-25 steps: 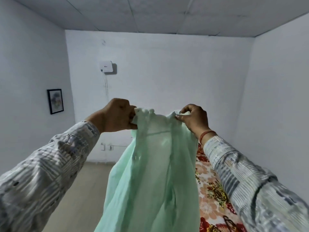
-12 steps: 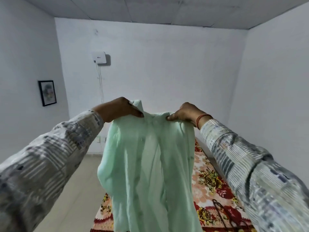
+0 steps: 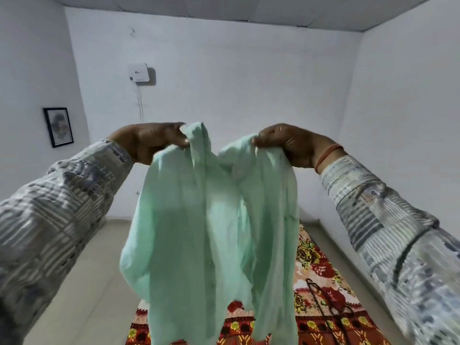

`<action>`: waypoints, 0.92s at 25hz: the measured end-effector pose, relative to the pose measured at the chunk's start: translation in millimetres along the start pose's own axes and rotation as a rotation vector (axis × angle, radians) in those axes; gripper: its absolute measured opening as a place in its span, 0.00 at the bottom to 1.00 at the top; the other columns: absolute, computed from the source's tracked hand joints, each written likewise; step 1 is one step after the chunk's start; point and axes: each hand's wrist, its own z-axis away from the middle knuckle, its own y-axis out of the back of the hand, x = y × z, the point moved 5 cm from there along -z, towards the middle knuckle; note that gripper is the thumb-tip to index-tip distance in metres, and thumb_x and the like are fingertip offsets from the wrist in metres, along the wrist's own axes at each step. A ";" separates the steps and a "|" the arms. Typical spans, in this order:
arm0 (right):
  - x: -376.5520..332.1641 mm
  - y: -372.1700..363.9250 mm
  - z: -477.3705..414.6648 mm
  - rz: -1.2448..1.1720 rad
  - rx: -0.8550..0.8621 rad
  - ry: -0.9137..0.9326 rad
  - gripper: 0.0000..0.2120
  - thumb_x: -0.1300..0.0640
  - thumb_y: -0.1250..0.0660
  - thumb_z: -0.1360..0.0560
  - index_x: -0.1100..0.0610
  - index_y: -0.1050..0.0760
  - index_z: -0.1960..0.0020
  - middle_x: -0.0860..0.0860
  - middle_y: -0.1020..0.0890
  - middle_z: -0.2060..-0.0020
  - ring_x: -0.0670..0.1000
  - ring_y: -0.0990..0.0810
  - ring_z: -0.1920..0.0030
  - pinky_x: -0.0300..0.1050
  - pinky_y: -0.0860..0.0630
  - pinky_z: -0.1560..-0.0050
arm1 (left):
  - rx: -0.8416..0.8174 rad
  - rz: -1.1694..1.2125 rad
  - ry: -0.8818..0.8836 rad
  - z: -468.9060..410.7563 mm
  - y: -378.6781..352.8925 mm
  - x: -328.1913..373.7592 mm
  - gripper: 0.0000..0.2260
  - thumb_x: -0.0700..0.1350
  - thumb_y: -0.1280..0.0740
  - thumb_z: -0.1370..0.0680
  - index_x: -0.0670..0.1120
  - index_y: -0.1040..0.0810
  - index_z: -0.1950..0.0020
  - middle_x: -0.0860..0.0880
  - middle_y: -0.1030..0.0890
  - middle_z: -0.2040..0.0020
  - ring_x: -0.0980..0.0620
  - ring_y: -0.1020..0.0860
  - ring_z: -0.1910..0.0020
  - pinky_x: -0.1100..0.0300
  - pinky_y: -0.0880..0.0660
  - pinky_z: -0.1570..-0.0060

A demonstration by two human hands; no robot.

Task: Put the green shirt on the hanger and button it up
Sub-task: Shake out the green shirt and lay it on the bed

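Observation:
The pale green shirt [image 3: 211, 232] hangs in the air in front of me, open down its front. My left hand [image 3: 151, 143] pinches its top left edge near the collar. My right hand [image 3: 286, 145] grips the top right edge. The two front halves sag apart between my hands. A dark hanger [image 3: 323, 302] lies on the floral bedspread [image 3: 316, 265] below, to the right of the shirt, partly hidden by it.
The bed runs along the right wall. Bare beige floor [image 3: 94, 282] lies to the left. A white box [image 3: 139, 72] with a cable hangs on the far wall. A framed picture [image 3: 58, 127] is on the left wall.
My hands have spread further apart and the shirt has opened wider at the top. The view has tilted down, showing more of the bed and the hanger.

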 end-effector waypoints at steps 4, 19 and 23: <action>7.4 14.9 -15.2 -0.057 0.149 0.051 0.11 0.52 0.27 0.23 0.61 0.15 0.51 0.56 0.14 0.59 0.54 0.16 0.59 0.49 0.18 0.52 | 0.246 -0.102 -0.077 -30.4 22.5 -9.6 0.16 0.58 0.13 0.40 0.50 0.09 0.61 0.49 0.10 0.60 0.51 0.12 0.60 0.51 0.13 0.52; 435.4 6.8 -229.5 0.554 0.265 -0.550 0.16 0.51 0.30 0.17 0.58 0.18 0.33 0.56 0.16 0.34 0.58 0.19 0.32 0.43 0.27 0.38 | 0.440 -0.758 0.417 -258.9 137.5 -437.9 0.15 0.54 0.28 0.23 0.42 0.20 0.59 0.40 0.14 0.57 0.39 0.16 0.56 0.52 0.27 0.61; 589.9 0.8 -300.5 0.493 0.300 -0.661 0.11 0.54 0.32 0.16 0.58 0.16 0.40 0.57 0.13 0.42 0.60 0.17 0.40 0.44 0.28 0.48 | 0.506 -0.689 0.487 -322.3 178.2 -583.4 0.04 0.41 0.30 0.23 0.42 0.18 0.57 0.38 0.14 0.56 0.36 0.16 0.55 0.52 0.29 0.63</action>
